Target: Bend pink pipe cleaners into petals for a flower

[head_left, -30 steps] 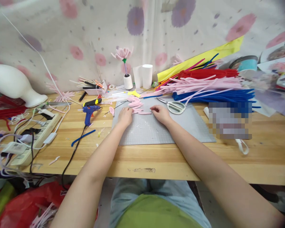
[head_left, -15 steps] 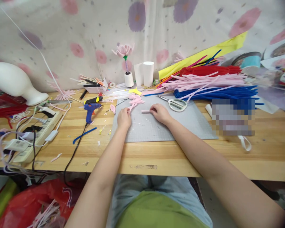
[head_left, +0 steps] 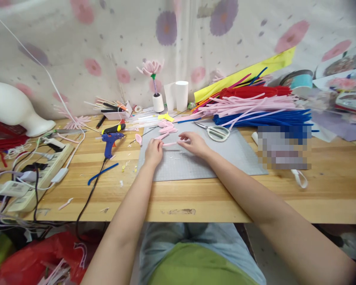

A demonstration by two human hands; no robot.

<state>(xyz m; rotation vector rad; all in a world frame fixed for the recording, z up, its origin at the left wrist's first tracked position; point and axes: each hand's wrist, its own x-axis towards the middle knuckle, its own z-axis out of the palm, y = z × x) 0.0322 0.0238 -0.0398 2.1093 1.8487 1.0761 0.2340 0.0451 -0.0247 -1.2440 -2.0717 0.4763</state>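
Note:
A short pink pipe cleaner [head_left: 170,144] stretches level between my two hands, just above the grey cutting mat [head_left: 192,168]. My left hand [head_left: 153,152] pinches its left end. At the other end is my right hand [head_left: 195,145], lower fingertips closed on the tip and an upper finger lifted. Several bent pink pipe-cleaner pieces [head_left: 167,129] lie just beyond my left hand, and a pink petal-shaped loop [head_left: 138,139] rests at the mat's left edge. Scissors [head_left: 218,133] with pale handles lie beyond my right hand.
A blue glue gun [head_left: 109,143] with a black cord stands left of the mat, near a power strip [head_left: 41,178]. Bundles of pink [head_left: 252,105] and blue pipe cleaners [head_left: 267,118] lie back right. A pink flower [head_left: 152,68] stands in a white holder at the back.
My right hand has brought the pink pipe cleaner left to my left hand, which now grips its end. The bent pink pieces have left my left hand and lie on the mat.

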